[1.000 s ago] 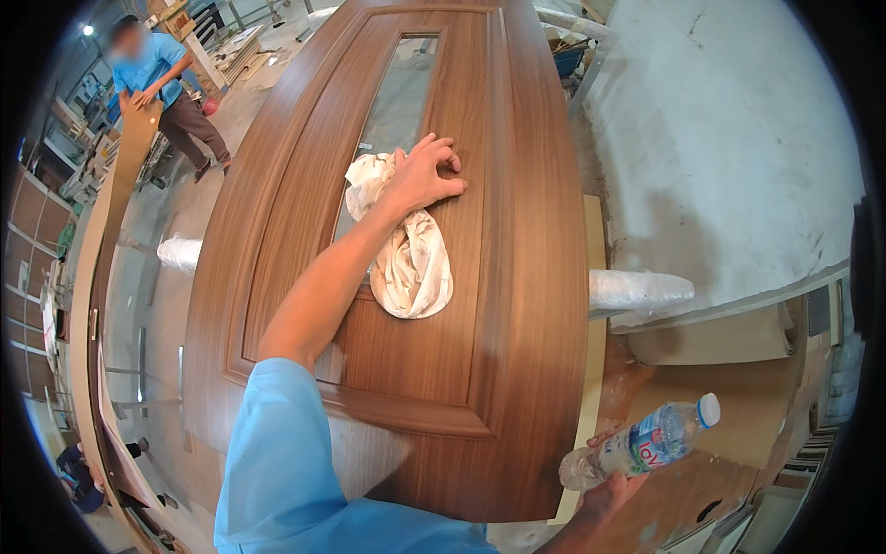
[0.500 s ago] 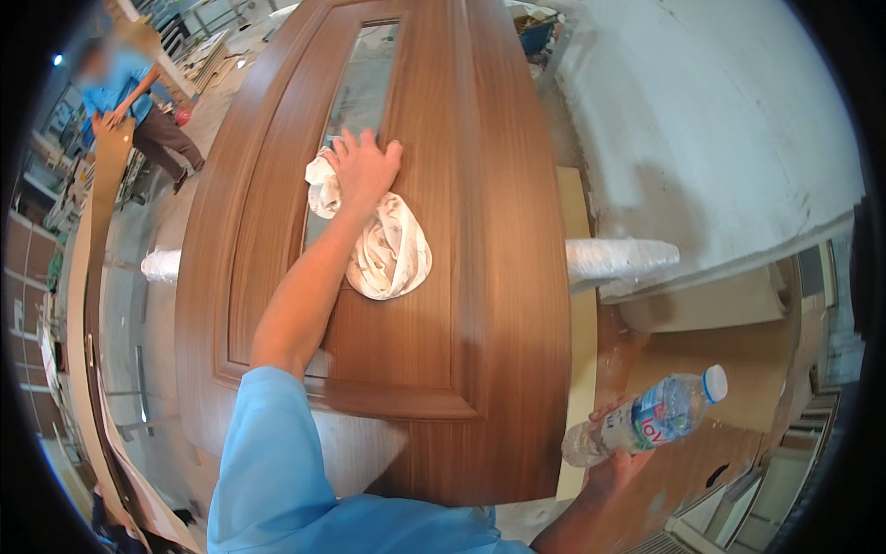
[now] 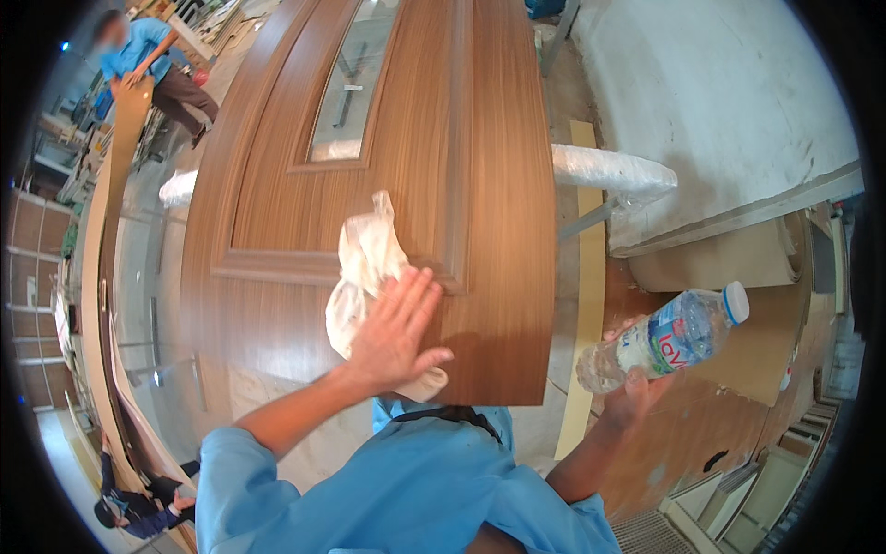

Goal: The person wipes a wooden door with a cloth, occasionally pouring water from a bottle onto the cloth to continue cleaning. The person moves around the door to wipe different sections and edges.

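Note:
A wooden door panel (image 3: 498, 231) with moulded edges and a narrow glass pane (image 3: 355, 83) lies flat in front of me. My left hand (image 3: 395, 337) rests on a crumpled white cloth (image 3: 365, 249) near the door's close end. Its fingers are stretched out and press the cloth against the wood instead of wrapping round it. Off the door's right side, my right hand (image 3: 637, 392) grips a clear plastic bottle (image 3: 678, 337) with a blue and pink label and a white cap. The bottle is tilted, cap up and to the right.
Plastic-wrapped supports (image 3: 614, 175) stick out from under the door on both sides. Right of it are a pale wall (image 3: 711, 92) and a brown board (image 3: 720, 369). At far left a person in blue (image 3: 148, 60) holds a long panel (image 3: 97, 258); another person (image 3: 138, 517) is at lower left.
My left hand has drawn the cloth back toward me, from the glass pane to the door's near end. The bottle in my right hand has risen slightly and shifted right.

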`<state>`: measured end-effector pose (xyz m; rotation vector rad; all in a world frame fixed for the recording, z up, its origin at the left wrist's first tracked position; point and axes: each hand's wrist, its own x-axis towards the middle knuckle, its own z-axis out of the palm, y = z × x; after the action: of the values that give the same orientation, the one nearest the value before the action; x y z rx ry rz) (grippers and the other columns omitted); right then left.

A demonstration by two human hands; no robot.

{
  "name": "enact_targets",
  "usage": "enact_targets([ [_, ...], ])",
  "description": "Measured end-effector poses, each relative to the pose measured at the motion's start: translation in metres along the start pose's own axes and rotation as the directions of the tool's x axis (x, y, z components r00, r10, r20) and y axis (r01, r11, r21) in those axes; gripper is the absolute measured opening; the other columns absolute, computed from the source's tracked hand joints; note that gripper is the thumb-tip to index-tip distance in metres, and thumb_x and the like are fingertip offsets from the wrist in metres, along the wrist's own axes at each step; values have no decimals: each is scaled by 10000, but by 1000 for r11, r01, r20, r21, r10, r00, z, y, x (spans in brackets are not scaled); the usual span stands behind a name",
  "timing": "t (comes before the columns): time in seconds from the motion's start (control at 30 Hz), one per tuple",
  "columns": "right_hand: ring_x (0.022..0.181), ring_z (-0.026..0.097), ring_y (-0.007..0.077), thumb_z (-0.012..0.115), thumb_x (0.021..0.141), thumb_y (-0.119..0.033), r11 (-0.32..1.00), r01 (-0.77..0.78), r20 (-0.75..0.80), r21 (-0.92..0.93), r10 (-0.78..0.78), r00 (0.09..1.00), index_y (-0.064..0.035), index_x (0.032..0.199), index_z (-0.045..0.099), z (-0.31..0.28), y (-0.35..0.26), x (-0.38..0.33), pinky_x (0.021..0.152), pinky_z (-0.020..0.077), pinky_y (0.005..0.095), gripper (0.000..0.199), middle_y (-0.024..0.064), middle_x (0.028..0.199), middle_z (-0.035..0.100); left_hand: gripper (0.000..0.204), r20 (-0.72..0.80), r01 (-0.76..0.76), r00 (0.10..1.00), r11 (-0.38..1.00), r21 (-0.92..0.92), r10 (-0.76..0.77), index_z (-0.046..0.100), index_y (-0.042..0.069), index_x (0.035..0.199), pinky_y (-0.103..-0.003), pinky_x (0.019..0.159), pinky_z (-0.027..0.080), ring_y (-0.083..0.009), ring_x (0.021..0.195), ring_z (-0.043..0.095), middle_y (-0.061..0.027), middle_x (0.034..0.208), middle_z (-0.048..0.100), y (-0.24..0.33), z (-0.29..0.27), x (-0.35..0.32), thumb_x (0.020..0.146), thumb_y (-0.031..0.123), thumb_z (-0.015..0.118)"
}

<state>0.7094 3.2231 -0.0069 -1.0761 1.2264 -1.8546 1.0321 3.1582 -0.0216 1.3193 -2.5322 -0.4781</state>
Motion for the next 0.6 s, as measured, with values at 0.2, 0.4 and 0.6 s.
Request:
enact_targets([
  [0.2,978,626,307,728,808,-298,997,-14,87,74,8,996,34,1399,384,-60,-4,-31,851,535,423,760,216,1206,560,736,-165,-139,979,981,-134,116,507,12,1399,-500,1171,314,-401,1443,350,-246,1518,401,132,89,27,908,551,602],
  [0.4,1008,628,286,712,835,-283,981,-129,179,148,101,979,51,1384,406,-110,-14,-50,886,533,419,712,194,1230,562,587,-433,-83,901,993,-88,37,540,-38,1285,-472,1108,365,-421,1312,459,-273,1393,494,167,119,109,932,427,603],
  [0.6,1141,577,313,638,889,-200,970,-105,298,217,37,954,52,1429,367,-136,-3,-52,999,490,465,655,222,1320,529,540,-456,-71,884,994,88,103,579,32,1239,-464,1124,335,-329,1324,461,-191,1367,531,126,111,52,875,423,659],
])
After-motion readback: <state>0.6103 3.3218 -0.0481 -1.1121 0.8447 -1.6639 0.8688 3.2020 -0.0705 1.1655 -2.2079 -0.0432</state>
